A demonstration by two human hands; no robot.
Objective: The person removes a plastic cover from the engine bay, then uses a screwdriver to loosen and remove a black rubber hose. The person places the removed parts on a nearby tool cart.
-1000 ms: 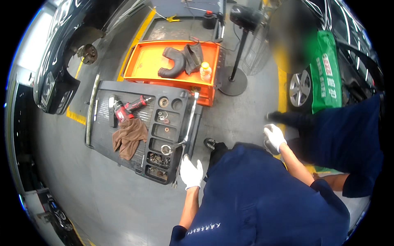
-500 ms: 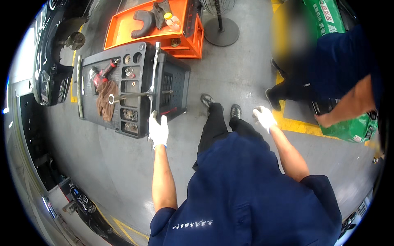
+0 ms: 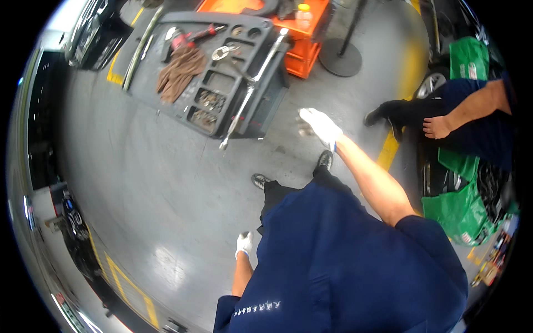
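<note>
My right hand [image 3: 321, 126], in a white glove, is held out in front of me over the floor with its fingers stretched and nothing in it. It is apart from the grey tool cart [image 3: 166, 119], to the right of the cart's near corner. My left hand [image 3: 244, 243], gloved too, hangs low beside my body, its fingers foreshortened and hard to read. A four-way lug wrench [image 3: 252, 83] lies across the cart's right edge, one end sticking out past the corner. On the cart top are a red and black power tool [image 3: 180, 40], a brown cloth [image 3: 180, 72] and trays of small metal parts [image 3: 211, 100].
An orange trolley [image 3: 302, 50] with a yellow-capped bottle [image 3: 303, 15] stands behind the cart. Beside it is a round black stand base [image 3: 340, 57]. At the right, a co-worker's bare hand [image 3: 437, 127] is near a car wheel [image 3: 432, 83] and green covers [image 3: 461, 216].
My left hand has drawn back from the cart's edge down to my side. My right hand has moved forward and left. The view has turned, and the co-worker's arm has shifted.
</note>
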